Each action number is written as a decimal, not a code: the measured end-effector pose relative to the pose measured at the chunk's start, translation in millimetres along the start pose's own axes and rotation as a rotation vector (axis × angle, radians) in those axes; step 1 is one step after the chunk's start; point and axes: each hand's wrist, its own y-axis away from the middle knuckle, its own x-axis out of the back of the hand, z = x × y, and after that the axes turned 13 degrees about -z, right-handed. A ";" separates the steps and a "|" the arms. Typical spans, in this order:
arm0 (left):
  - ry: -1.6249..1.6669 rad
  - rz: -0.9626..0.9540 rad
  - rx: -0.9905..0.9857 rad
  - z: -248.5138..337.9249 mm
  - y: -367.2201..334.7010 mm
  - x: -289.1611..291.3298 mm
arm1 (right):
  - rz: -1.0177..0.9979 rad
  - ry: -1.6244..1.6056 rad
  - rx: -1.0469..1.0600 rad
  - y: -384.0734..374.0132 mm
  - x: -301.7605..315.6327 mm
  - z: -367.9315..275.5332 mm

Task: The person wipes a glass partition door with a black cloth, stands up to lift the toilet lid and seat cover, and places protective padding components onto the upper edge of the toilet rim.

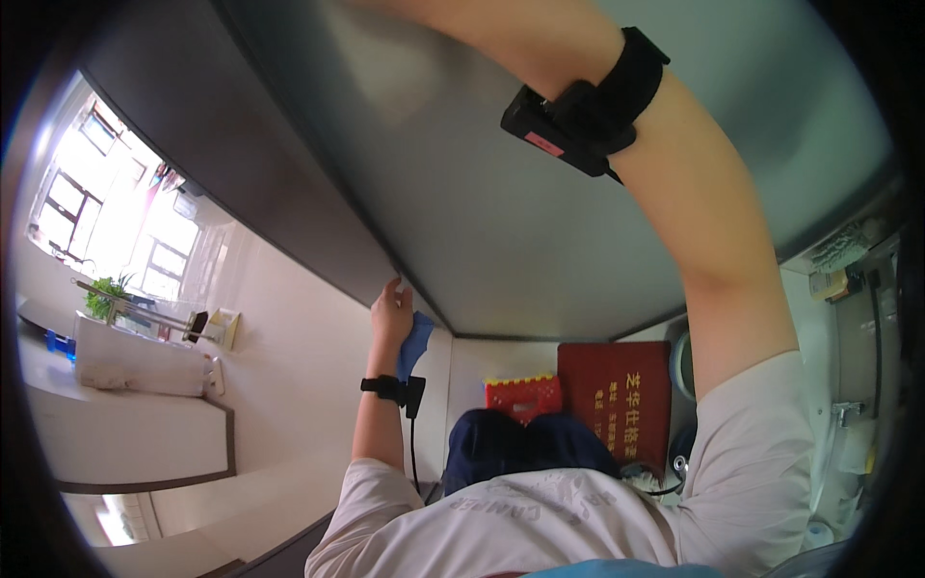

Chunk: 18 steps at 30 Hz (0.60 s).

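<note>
My left hand [389, 314] is up at the edge of a large grey panel [511, 241], with its fingers curled. A blue cloth [416, 344] hangs from beside the palm, partly hidden behind the wrist; it seems to be in the grip. My right arm [713, 202] stretches up across the panel's smooth face. Its forearm runs out past the top of the picture, so the right hand is hidden. Each arm wears a black strap with a small black device.
Below the panel lie a dark red mat [617, 395] with gold lettering and a red plastic item [523, 397] with a yellow edge. To the left are a green plant [108, 297], a white-covered block [140, 356] and bright windows. Cluttered shelving [858, 385] stands at the right.
</note>
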 end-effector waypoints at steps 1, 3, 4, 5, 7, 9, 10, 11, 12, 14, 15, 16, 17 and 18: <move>-0.079 0.039 -0.010 -14.1 -0.6 -10.9 | 0.021 0.003 0.015 5.5 -3.8 -10.9; -0.101 0.122 -0.046 -27.1 -3.4 -34.6 | -0.012 -0.064 0.035 22.9 -6.9 -36.7; -0.085 0.144 -0.068 -27.7 -6.3 -43.8 | 0.004 -0.045 0.060 33.3 -7.0 -45.6; -0.095 0.163 -0.059 -29.9 -4.2 -52.1 | -0.046 -0.068 0.058 45.3 -4.9 -56.4; -0.117 0.265 -0.145 -44.9 -13.9 -78.0 | -0.083 -0.075 0.071 69.9 0.2 -81.0; -0.163 0.297 -0.150 -63.6 -17.8 -89.3 | -0.112 -0.034 -0.070 99.4 -3.2 -123.8; -0.204 0.301 -0.160 -68.5 -19.6 -93.7 | -0.096 -0.026 -0.064 115.5 -4.1 -142.6; -0.203 0.322 -0.168 -77.1 -22.7 -99.1 | -0.088 -0.089 -0.016 133.7 -7.7 -163.6; -0.208 0.381 -0.186 -80.8 -26.8 -102.1 | -0.086 -0.142 0.041 148.5 -7.8 -179.6; -0.201 0.462 -0.222 -88.6 -31.7 -108.9 | -0.168 -0.244 0.054 186.6 -0.9 -220.5; -0.215 0.488 -0.209 -88.8 -32.5 -108.0 | -0.205 -0.253 0.074 206.5 2.8 -241.2; -0.228 0.511 -0.202 -88.1 -34.4 -108.6 | -0.245 -0.255 0.090 230.8 6.1 -262.3; -0.230 0.536 -0.203 -90.3 -34.2 -109.8 | -0.285 -0.349 0.082 259.4 6.1 -287.9; -0.227 0.548 -0.231 -91.1 -37.2 -113.0 | -0.335 -0.441 0.069 290.1 6.0 -311.0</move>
